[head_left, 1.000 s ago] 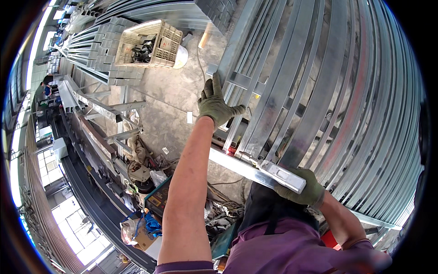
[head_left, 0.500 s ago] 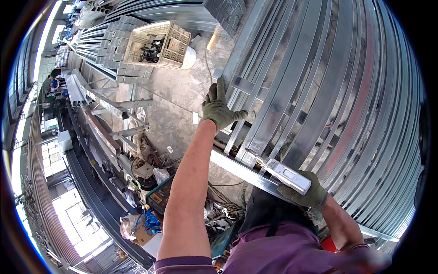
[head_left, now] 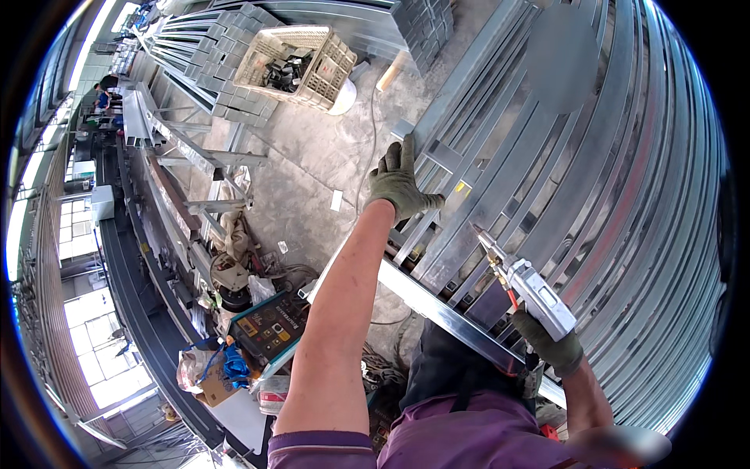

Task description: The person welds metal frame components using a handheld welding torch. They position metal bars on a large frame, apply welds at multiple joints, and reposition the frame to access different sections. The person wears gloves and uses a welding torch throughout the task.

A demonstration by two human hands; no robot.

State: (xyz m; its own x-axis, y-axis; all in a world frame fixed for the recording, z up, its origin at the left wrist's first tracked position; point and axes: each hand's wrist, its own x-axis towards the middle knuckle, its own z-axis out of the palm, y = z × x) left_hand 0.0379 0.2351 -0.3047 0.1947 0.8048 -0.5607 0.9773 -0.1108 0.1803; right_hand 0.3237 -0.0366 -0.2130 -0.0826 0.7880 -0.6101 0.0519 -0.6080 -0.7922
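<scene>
My left hand (head_left: 397, 186), in a green work glove, is spread with its fingers apart at the left edge of a frame of galvanized steel tubes (head_left: 447, 262). Its thumb points right towards a narrow tube; whether the palm presses on metal I cannot tell. In my right hand (head_left: 548, 342), also gloved, is a silver-white welding gun (head_left: 535, 291) with a tapered nozzle. The gun is held above the tubes, nozzle pointing far and left. A bright front rail (head_left: 426, 298) crosses the near ends of the tubes, close to my body.
A beige plastic crate (head_left: 334, 72) holding dark parts stands beyond the frame, beside a white bucket (head_left: 344, 98) and stacked square tubes (head_left: 234, 72). At left are a machine with a control panel (head_left: 269, 324) and metal racks (head_left: 168, 195). A person (head_left: 102, 98) is far off.
My right hand has raised the welding gun off the front rail area and moved it right, its nozzle now swung farther forward. My left hand stays spread at the frame's edge. The view has shifted.
</scene>
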